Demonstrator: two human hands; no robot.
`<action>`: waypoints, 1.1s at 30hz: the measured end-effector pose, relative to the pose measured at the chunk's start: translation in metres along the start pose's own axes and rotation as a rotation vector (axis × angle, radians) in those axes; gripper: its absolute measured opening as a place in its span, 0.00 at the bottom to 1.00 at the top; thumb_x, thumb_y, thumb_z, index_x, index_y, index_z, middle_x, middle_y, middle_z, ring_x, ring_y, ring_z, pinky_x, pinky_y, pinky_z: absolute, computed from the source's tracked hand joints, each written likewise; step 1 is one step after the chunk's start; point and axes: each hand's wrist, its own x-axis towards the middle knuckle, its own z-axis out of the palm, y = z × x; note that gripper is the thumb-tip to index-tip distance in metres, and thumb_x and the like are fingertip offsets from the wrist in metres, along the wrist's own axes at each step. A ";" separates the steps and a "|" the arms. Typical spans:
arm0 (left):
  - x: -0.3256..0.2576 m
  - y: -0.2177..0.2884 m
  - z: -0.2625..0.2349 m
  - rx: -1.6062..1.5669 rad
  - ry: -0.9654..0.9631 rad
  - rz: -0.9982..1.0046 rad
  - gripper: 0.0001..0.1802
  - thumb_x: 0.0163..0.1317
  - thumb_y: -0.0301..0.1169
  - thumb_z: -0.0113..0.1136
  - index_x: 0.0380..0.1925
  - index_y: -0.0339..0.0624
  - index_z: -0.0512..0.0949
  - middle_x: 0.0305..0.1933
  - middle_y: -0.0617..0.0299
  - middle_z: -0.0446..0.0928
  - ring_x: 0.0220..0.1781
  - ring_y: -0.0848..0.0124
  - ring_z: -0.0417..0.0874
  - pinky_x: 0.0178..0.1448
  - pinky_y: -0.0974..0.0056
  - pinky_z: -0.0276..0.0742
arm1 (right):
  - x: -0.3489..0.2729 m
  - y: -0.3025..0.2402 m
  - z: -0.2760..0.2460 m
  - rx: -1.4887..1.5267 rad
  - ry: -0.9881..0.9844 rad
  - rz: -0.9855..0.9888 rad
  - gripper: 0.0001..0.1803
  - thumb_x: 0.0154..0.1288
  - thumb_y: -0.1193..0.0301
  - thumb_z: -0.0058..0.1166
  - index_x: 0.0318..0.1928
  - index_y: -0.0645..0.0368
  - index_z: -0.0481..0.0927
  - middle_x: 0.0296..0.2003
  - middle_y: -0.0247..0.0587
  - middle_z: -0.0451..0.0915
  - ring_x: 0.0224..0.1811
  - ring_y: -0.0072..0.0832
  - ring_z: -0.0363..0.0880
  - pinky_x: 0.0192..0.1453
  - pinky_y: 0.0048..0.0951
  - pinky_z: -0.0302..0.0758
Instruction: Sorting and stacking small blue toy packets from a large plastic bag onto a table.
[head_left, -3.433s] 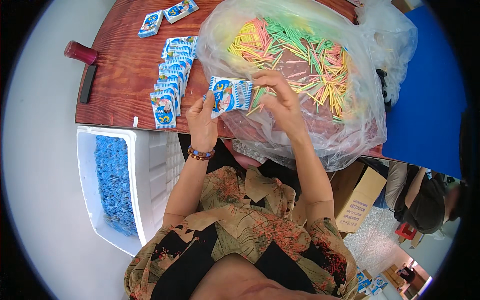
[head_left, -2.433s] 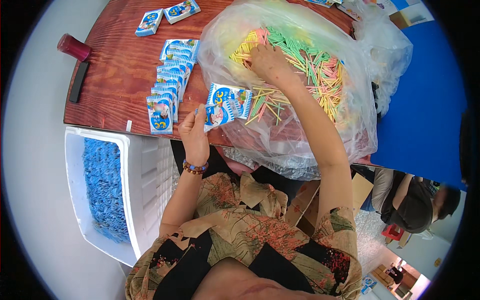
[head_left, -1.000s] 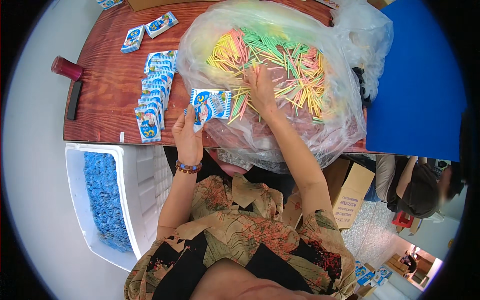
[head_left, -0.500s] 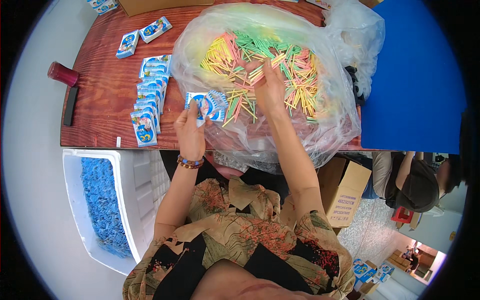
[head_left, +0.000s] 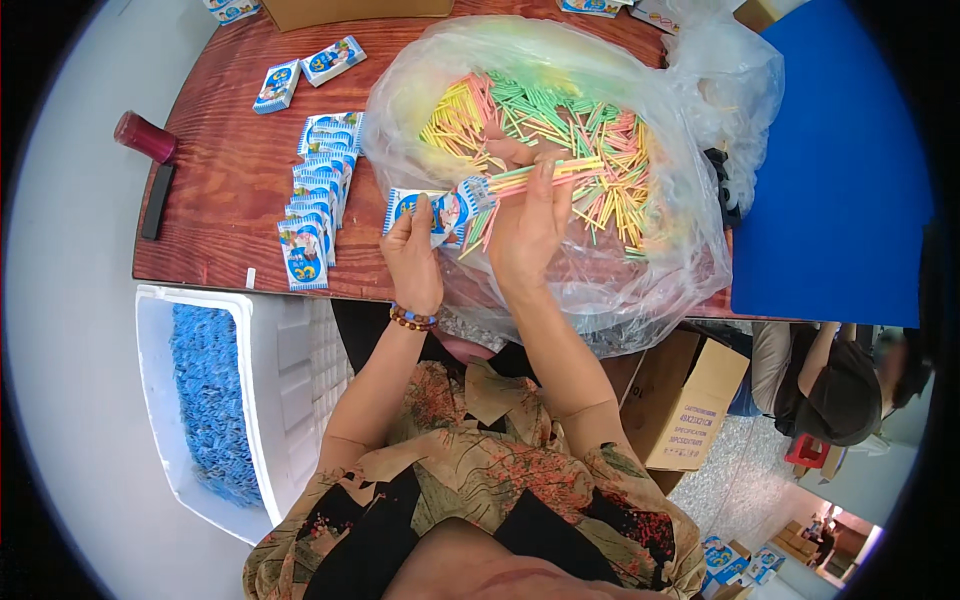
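My left hand (head_left: 412, 255) pinches a small blue-and-white packet (head_left: 462, 204) near the table's front edge. In my right hand (head_left: 532, 225) is a small bundle of thin pink, yellow and green sticks (head_left: 512, 183). The bundle lies nearly level, and its left ends meet the packet's right end; whether they are inside is hard to see. Behind and around my right hand, a loose heap of the same sticks (head_left: 545, 105) lies in a spread-out clear plastic bag (head_left: 400, 110). Left of my left hand, several blue-and-white packets (head_left: 318, 200) overlap in a column.
Two small boxes (head_left: 333, 60) lie at the far left of the wooden table (head_left: 225, 150). A dark red cup (head_left: 146, 137) and a black bar (head_left: 157, 202) sit near its left edge. Below stands a white foam bin (head_left: 250, 400) holding blue pieces. Right are a cardboard box (head_left: 700, 405) and another person (head_left: 840, 385).
My right hand has brought the sticks from the heap leftward to the packet, turning them level. My left hand still pinches the packet. The whole view has shifted slightly.
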 end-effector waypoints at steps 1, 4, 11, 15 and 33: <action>-0.001 0.002 0.002 -0.016 0.009 -0.009 0.14 0.69 0.35 0.55 0.29 0.37 0.82 0.29 0.69 0.79 0.27 0.86 0.72 0.31 0.75 0.68 | -0.003 0.004 0.000 0.001 -0.003 0.003 0.12 0.75 0.64 0.39 0.48 0.61 0.66 0.45 0.53 0.78 0.57 0.41 0.72 0.65 0.43 0.62; -0.003 0.005 0.008 -0.020 0.026 -0.013 0.15 0.70 0.35 0.54 0.27 0.38 0.81 0.28 0.70 0.78 0.27 0.86 0.71 0.31 0.75 0.67 | -0.011 0.016 -0.003 -0.059 -0.028 -0.028 0.13 0.75 0.66 0.37 0.51 0.61 0.65 0.50 0.55 0.76 0.60 0.39 0.70 0.66 0.41 0.61; 0.000 -0.002 0.007 -0.103 0.020 0.006 0.14 0.70 0.34 0.54 0.26 0.40 0.79 0.27 0.72 0.77 0.27 0.87 0.70 0.31 0.75 0.66 | -0.022 0.026 -0.004 -0.282 -0.113 -0.012 0.16 0.74 0.68 0.38 0.56 0.64 0.67 0.60 0.53 0.69 0.65 0.35 0.64 0.68 0.37 0.58; 0.002 -0.007 0.010 -0.161 0.026 -0.010 0.12 0.70 0.33 0.54 0.29 0.39 0.80 0.29 0.70 0.79 0.29 0.86 0.73 0.31 0.75 0.68 | -0.016 0.018 -0.003 -0.010 -0.095 0.141 0.18 0.74 0.67 0.38 0.56 0.66 0.70 0.63 0.52 0.66 0.66 0.35 0.63 0.69 0.35 0.57; 0.007 -0.007 -0.017 -0.293 -0.034 -0.071 0.12 0.69 0.36 0.55 0.35 0.38 0.79 0.36 0.63 0.82 0.36 0.76 0.82 0.37 0.70 0.80 | 0.080 0.003 -0.112 -1.265 -0.517 0.267 0.11 0.61 0.68 0.55 0.35 0.65 0.81 0.32 0.44 0.82 0.34 0.33 0.81 0.39 0.32 0.74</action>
